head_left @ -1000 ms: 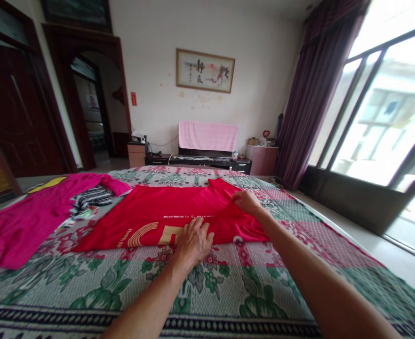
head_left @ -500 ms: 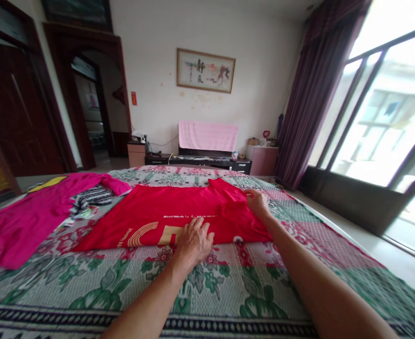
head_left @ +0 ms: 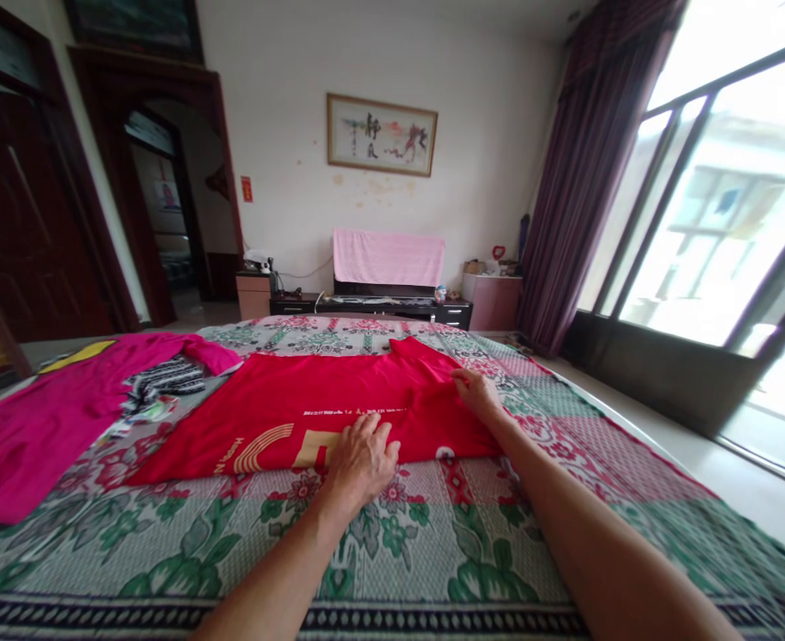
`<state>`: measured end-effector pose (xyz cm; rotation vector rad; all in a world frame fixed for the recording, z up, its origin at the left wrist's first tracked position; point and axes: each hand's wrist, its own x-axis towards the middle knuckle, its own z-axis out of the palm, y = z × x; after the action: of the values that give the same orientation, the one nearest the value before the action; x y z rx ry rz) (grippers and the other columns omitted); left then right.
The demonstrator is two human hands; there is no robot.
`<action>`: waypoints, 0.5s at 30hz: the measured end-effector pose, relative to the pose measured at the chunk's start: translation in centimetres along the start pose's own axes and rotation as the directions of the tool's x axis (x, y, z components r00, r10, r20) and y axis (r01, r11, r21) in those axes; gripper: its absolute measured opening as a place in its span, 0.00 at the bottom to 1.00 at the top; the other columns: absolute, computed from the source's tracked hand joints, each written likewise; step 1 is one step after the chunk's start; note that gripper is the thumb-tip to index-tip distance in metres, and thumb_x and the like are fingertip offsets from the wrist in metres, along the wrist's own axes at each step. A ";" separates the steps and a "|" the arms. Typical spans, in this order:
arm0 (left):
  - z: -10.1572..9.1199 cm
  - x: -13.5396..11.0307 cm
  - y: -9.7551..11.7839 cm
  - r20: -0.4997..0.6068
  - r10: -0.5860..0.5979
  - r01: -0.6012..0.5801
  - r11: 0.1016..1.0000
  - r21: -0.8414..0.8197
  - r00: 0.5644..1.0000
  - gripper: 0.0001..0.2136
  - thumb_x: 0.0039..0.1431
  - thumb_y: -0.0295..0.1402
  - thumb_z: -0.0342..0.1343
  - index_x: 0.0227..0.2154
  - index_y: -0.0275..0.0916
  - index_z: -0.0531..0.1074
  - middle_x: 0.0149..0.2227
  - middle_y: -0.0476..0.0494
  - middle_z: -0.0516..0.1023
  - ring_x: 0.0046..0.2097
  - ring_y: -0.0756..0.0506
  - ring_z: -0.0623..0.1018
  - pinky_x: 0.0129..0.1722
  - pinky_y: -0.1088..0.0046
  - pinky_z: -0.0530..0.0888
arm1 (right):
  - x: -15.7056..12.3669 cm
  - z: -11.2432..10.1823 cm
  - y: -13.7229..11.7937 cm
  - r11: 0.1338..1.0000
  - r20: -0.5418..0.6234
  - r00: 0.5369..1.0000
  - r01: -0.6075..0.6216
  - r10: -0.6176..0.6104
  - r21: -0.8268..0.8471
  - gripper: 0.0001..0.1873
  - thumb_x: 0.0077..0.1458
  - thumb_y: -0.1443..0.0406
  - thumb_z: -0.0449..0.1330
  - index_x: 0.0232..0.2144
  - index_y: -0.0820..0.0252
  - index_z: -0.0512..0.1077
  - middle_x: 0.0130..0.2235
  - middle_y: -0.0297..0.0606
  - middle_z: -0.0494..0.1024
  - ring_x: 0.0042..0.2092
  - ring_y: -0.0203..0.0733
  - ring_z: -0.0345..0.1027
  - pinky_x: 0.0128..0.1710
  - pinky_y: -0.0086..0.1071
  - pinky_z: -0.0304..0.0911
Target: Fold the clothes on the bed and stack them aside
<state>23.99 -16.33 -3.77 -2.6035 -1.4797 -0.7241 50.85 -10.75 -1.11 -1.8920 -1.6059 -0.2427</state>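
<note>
A red T-shirt with gold and white print lies folded lengthwise on the patterned bedspread, one sleeve pointing away at its far right. My left hand rests on the near edge of the shirt, fingers spread over the gold print. At the shirt's right end, my right hand lies on the red cloth with its fingers stretched out to the left. Its thumb is hard to make out. Shallow wrinkles run through the cloth between the two hands.
Left of the shirt lies a magenta garment, with a black-and-white patterned cloth beside it. Beyond the bed stand a low black cabinet and a screen draped with a pink towel. A purple curtain hangs by the window.
My right hand has come down and slightly left onto the shirt, and the bunched cloth at that end now lies flatter. My left hand stays on the print. The view has shifted slightly.
</note>
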 end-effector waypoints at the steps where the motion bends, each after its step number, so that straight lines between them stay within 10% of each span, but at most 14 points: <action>1: -0.1 0.0 0.0 0.004 -0.001 0.001 1.000 -0.001 1.000 0.18 0.61 0.38 0.47 0.50 0.38 0.72 0.57 0.36 0.69 0.58 0.38 0.68 0.57 0.59 0.65 | -0.1 0.0 -0.1 1.000 0.019 1.000 0.018 -0.018 -0.003 0.15 0.56 0.63 0.52 0.39 0.56 0.78 0.37 0.38 0.81 0.39 0.41 0.74 0.41 0.28 0.62; 7: -0.1 0.0 0.1 0.003 0.002 -0.002 1.000 -0.008 1.000 0.18 0.61 0.37 0.47 0.50 0.37 0.72 0.57 0.35 0.69 0.58 0.38 0.68 0.57 0.58 0.65 | -0.6 -0.4 0.0 0.998 0.082 0.997 -0.005 0.010 -0.060 0.17 0.57 0.62 0.50 0.30 0.58 0.78 0.31 0.39 0.81 0.36 0.41 0.73 0.38 0.28 0.60; 15: 0.0 -0.1 0.1 0.003 -0.004 0.004 1.000 0.001 1.000 0.18 0.61 0.37 0.47 0.50 0.38 0.72 0.57 0.37 0.69 0.59 0.38 0.67 0.57 0.59 0.65 | 0.4 0.1 0.9 0.989 0.179 0.984 0.040 -0.014 -0.142 0.19 0.55 0.67 0.51 0.46 0.58 0.75 0.36 0.41 0.81 0.37 0.42 0.73 0.37 0.29 0.61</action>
<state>24.00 -16.43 -3.78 -2.6029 -1.4856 -0.7193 51.75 -10.40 -1.32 -2.0530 -1.7751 -0.2120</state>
